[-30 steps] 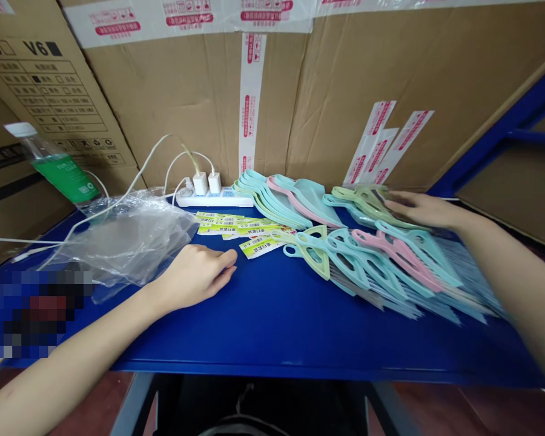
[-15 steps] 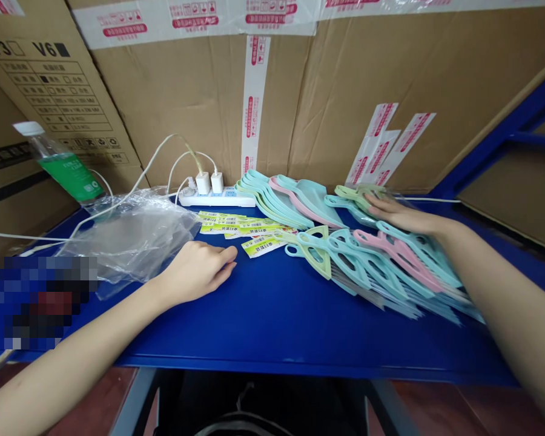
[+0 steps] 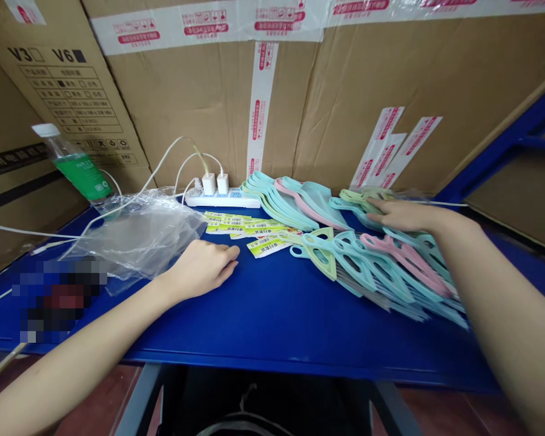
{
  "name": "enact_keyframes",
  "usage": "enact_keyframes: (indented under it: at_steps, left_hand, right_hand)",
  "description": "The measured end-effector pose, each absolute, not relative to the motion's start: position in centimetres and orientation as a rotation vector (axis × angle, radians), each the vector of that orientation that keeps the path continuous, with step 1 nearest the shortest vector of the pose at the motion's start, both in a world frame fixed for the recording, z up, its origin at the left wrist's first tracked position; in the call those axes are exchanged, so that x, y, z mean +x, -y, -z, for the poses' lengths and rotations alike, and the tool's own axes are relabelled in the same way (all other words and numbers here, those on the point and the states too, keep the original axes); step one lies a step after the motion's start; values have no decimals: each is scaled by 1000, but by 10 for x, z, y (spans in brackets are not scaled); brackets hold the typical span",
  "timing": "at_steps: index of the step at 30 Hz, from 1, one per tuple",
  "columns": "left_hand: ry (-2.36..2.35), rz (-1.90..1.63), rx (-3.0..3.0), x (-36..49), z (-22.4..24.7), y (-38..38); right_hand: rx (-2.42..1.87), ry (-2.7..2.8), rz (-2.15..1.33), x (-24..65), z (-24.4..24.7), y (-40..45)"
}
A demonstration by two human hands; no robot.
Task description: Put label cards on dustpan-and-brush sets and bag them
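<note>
The left hand (image 3: 203, 264) lay loosely curled and empty on the blue counter (image 3: 272, 321); the right, fingers spread, rested over the green-handled piece (image 3: 361, 196) behind the brushes (image 3: 390, 266)

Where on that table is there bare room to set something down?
The widest bare patch of table is front centre, between left hand, labels, brushes and front edge. It runs right, below the brushes, toward the right arm. The back is crowded: bags, power strip, dustpans.
</note>
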State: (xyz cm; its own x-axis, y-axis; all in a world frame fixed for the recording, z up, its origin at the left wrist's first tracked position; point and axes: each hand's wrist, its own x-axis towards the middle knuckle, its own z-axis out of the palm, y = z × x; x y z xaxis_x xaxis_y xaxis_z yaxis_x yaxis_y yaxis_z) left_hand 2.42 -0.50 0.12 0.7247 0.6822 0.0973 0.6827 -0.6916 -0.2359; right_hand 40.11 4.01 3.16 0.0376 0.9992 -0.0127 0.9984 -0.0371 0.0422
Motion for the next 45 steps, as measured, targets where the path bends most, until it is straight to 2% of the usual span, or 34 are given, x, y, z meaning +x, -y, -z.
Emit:
enact_keyframes:
  at_steps: [9, 16, 19, 24, 27, 35, 45]
  left_hand:
    - [1103, -69, -2660, 25, -1, 3]
    - [1137, -48, -2639, 25, -1, 1]
    - [1146, -40, -2641, 25, -1, 0]
    - [1167, -38, -2682, 26, 0, 0]
    - [1131, 13, -2708, 26, 2, -1]
    - [844, 132, -2905, 26, 11, -3]
    - [825, 108, -2947, 24, 12, -5]
  right_hand:
    - [2224, -1954, -11, 376, -28, -19]
    - [2012, -2332, -175, 361, -34, -12]
    - [1949, -2467, -51, 353, -40, -7]
    - [1871, -2530, 516, 354, -49, 5]
    - [1831, -2522, 679, 363, -52, 7]
    - [1787, -2507, 538, 368, -52, 6]
    - [1879, -2489, 569, 371, -57, 7]
